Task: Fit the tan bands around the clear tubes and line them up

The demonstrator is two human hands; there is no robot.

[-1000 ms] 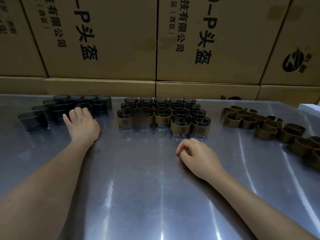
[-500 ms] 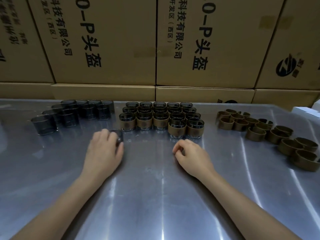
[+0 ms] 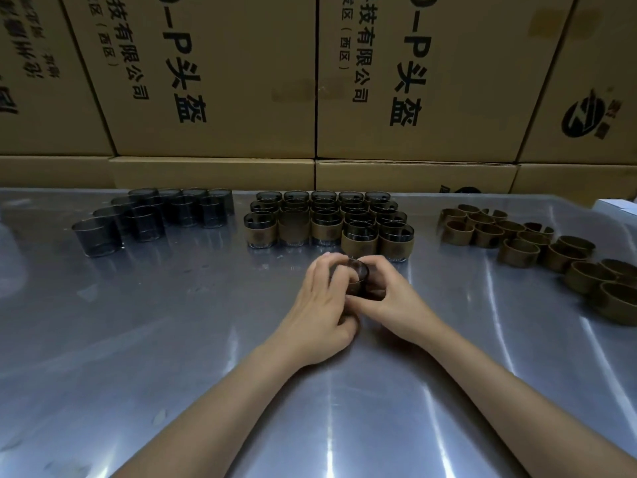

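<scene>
While a bare clear tube (image 3: 355,277) stands on the steel table (image 3: 138,339), the left hand (image 3: 319,308) and right hand (image 3: 393,301) curl around it from either side, just in front of the banded tubes (image 3: 327,219), between unbanded tubes (image 3: 151,215) and loose tan bands (image 3: 537,246).

Dim overall; streaky glare on the metal table (image 3: 448,391); boxes (image 3: 213,81) bow at edges; slight softness throughout.

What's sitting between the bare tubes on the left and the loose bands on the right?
Head view: the banded tubes, lined up in rows.
</scene>
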